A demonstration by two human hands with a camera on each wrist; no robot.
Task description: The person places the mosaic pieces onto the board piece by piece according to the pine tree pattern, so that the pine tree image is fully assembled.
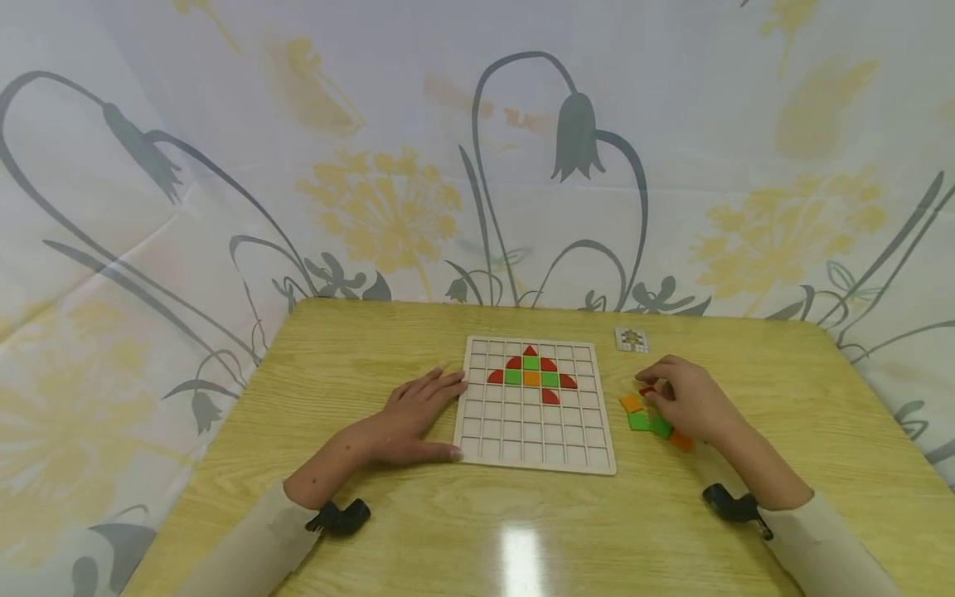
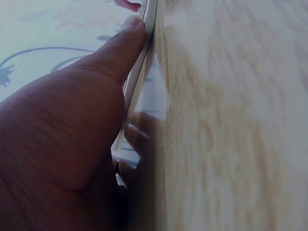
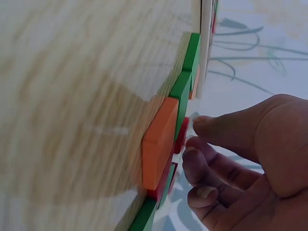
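Observation:
My left hand (image 1: 418, 419) lies on the table with fingers straight. Its fingertips and thumb touch the left edge of a white grid board (image 1: 492, 431); in the left wrist view the thumb (image 2: 120, 53) lies along the edge. On the board, red, green and orange pieces (image 1: 531, 378) form a pattern. My right hand (image 1: 690, 398) is over a small pile of loose pieces, fingers bent and thumb a little apart from them. Its fingertips are right at a red piece (image 3: 181, 135). Beside it lie green pieces (image 3: 181, 91) and an orange piece (image 3: 160, 142).
A small pattern card (image 1: 632, 340) lies behind the pile, right of the board's far corner. The wood-grain table (image 1: 358, 340) reaches back to a flower-printed cloth backdrop (image 1: 418, 124). A black wrist device (image 1: 339, 518) is on each sleeve.

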